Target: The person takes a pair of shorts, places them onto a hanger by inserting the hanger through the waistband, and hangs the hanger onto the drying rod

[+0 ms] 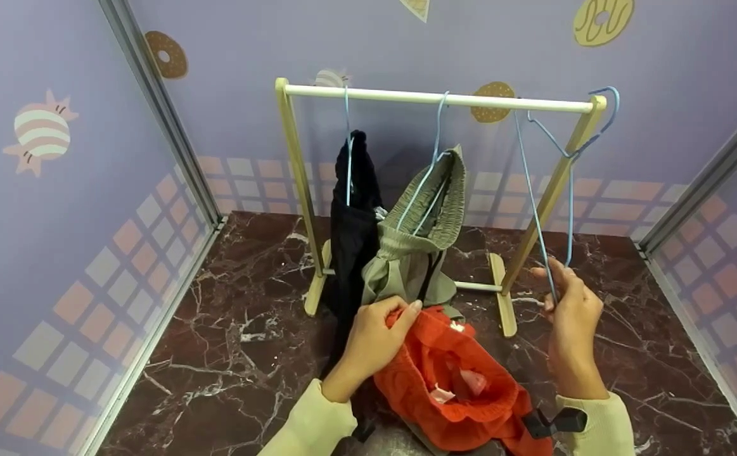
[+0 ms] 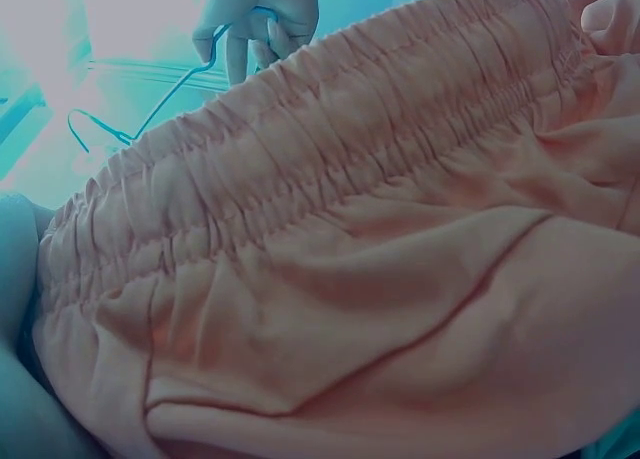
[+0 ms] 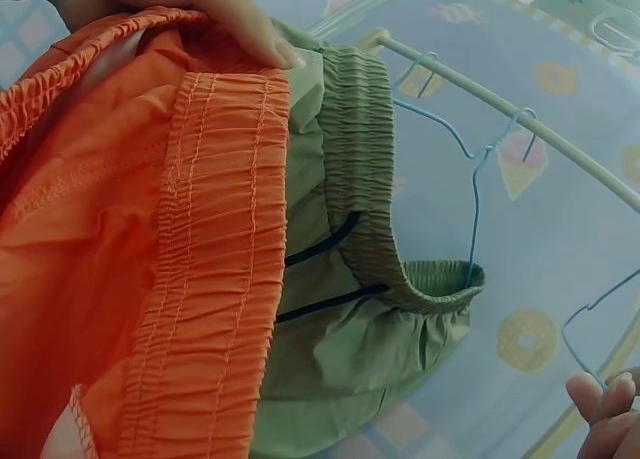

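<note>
My left hand (image 1: pixel 374 335) pinches the elastic waistband of the red-orange pants (image 1: pixel 419 380), whose waist opening gapes upward in the head view. In the right wrist view the ribbed waistband (image 3: pixel 215 279) of these pants fills the left side, with the left hand's fingers at its top edge. My right hand (image 1: pixel 574 316) holds a light blue wire hanger (image 1: pixel 571 209) by its bottom end, fingers curled round the wire. The hanger's hook points up and overlaps the rack's right post in the head view. The left wrist view shows the hanger (image 2: pixel 180 84) beyond the pants.
A small clothes rack (image 1: pixel 393 95) stands behind the hands. From its bar hang black pants (image 1: pixel 352 240) at the left and olive-green pants (image 1: pixel 406 244) with a dark drawstring, each on a blue hanger. Below is a dark marbled surface (image 1: pixel 235 354), with patterned purple walls (image 1: pixel 229 114) around.
</note>
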